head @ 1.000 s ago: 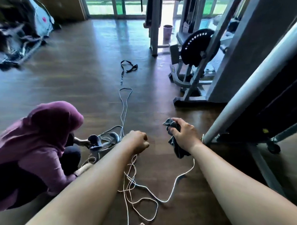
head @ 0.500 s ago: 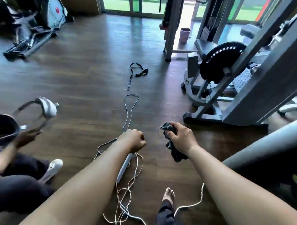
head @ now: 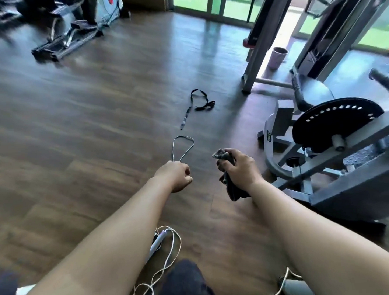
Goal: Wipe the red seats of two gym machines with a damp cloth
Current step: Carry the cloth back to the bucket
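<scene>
Cloth [head: 232,189] was gripped, bunched, in the right hand [head: 240,167], over the floor [head: 100,128]. Left hand [head: 175,175] was curled on nothing. View had been raised since a second before; machine [head: 334,124] was brought nearer. No red seat was reached; wiping judged unstarted.

Left hand [head: 175,175] fisted, right hand [head: 240,167] grips cloth [head: 233,191], both stretched forward.

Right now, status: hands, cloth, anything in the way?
Right hand grips dark cloth, clear of the machine. Left hand fisted, empty. Black strap and grey cable loop on floor ahead.
</scene>
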### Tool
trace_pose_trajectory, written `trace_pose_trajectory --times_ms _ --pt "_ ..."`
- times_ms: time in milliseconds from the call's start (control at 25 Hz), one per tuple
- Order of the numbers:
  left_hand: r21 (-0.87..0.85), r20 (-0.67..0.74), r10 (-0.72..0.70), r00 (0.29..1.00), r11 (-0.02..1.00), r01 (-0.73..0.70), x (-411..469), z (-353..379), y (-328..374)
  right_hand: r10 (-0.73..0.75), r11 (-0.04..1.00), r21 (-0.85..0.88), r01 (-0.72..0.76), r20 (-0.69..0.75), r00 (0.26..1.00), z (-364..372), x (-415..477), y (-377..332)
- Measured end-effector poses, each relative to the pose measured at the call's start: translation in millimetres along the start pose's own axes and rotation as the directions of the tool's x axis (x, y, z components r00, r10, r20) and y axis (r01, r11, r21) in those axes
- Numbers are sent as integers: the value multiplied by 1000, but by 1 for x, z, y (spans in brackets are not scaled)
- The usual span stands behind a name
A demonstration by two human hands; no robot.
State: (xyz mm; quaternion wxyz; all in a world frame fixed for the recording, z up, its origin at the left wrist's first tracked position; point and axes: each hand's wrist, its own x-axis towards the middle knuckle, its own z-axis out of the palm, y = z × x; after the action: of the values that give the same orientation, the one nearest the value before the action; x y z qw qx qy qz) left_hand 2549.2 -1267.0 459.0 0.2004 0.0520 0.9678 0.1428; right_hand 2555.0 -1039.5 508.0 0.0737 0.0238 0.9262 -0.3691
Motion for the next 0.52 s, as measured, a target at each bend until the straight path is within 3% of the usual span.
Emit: trace_pose_trajectory --times_ms 240,520 --pt "22 -38 -25 999 999 26 158 -73 -39 -47 998 52 46 10 999 10 173 -35" --pt "86 -22 -33 999 996 34 348 -203 -95 0 994 110 2 -16 1000 13 389 -101"
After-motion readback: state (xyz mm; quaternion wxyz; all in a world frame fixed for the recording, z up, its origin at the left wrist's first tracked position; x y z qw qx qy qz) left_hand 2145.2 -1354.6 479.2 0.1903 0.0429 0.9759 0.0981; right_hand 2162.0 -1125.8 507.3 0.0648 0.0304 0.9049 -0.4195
